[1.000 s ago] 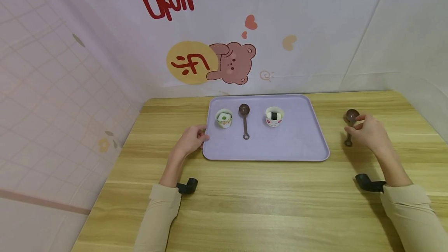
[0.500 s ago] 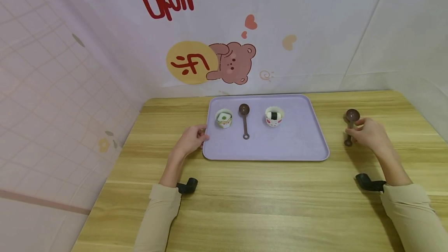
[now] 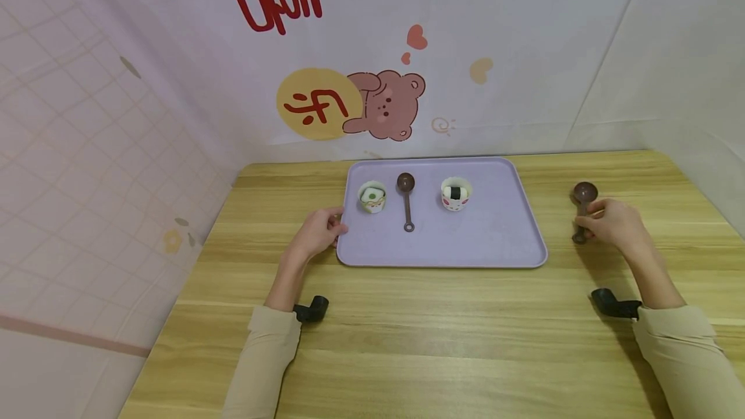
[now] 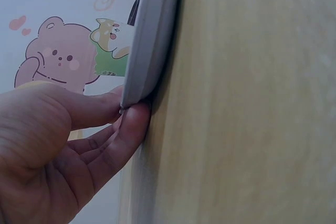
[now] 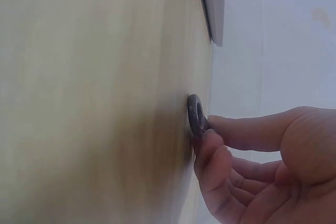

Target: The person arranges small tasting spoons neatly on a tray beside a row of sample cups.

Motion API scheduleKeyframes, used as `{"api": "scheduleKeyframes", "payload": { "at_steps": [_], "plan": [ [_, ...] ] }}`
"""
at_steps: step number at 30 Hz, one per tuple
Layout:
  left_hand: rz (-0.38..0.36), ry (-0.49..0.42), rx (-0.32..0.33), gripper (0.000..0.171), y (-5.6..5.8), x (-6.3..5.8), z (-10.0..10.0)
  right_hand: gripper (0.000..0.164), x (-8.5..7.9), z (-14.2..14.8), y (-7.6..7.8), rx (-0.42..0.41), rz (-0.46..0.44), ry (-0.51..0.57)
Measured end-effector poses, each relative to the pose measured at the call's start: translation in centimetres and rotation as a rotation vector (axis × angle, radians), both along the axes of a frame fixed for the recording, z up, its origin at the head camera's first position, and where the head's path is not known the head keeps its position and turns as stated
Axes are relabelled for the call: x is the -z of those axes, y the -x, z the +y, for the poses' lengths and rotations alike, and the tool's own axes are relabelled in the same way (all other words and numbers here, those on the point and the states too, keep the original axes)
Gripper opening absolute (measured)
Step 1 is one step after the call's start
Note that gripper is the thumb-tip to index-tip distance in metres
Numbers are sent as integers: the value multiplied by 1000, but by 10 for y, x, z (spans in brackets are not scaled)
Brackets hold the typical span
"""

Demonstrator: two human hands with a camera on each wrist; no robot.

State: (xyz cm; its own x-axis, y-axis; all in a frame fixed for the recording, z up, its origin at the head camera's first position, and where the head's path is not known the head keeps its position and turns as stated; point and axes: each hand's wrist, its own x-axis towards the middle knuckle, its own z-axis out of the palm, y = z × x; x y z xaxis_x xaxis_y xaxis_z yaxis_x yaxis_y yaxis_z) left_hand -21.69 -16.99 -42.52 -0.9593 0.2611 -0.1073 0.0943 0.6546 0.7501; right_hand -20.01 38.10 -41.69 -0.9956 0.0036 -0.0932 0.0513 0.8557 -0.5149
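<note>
A lavender tray lies on the wooden table. My left hand pinches its left rim between thumb and fingers; the left wrist view shows this tray edge close up. Right of the tray, my right hand pinches the handle of a brown measuring spoon, its round bowl pointing to the back. In the right wrist view, the ring end of the spoon sticks out beyond the fingers, close to the tabletop. Another brown measuring spoon rests on the tray.
On the tray, a small patterned cup with a white and green piece stands at the left. Another cup near the middle holds a white piece with a black band. A printed cloth hangs behind the table.
My right hand has shifted slightly down along the spoon's handle, leaving more of the bowl uncovered. The left hand and the tray stay where they were.
</note>
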Motion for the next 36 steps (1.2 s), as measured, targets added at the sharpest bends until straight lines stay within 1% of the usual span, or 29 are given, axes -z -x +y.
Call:
{"api": "scheduleKeyframes", "payload": {
  "at_steps": [7, 14, 22, 29, 36],
  "plan": [
    [3, 0, 5, 51, 0, 1, -1, 43, 1, 0, -1, 8, -13, 30],
    [-2, 0, 4, 52, 0, -2, 0, 43, -2, -1, -3, 19, -10, 61],
    [-8, 6, -3, 52, 1, 1, 0, 40, -3, -5, 0, 32, 19, 88],
    [-11, -3, -1, 53, 0, 3, -1, 39, -7, -15, 2, 32, 65, 114],
    [-8, -5, -2, 53, 1, 4, -1, 35, -10, -22, 3, 38, 79, 140]
  ]
}}
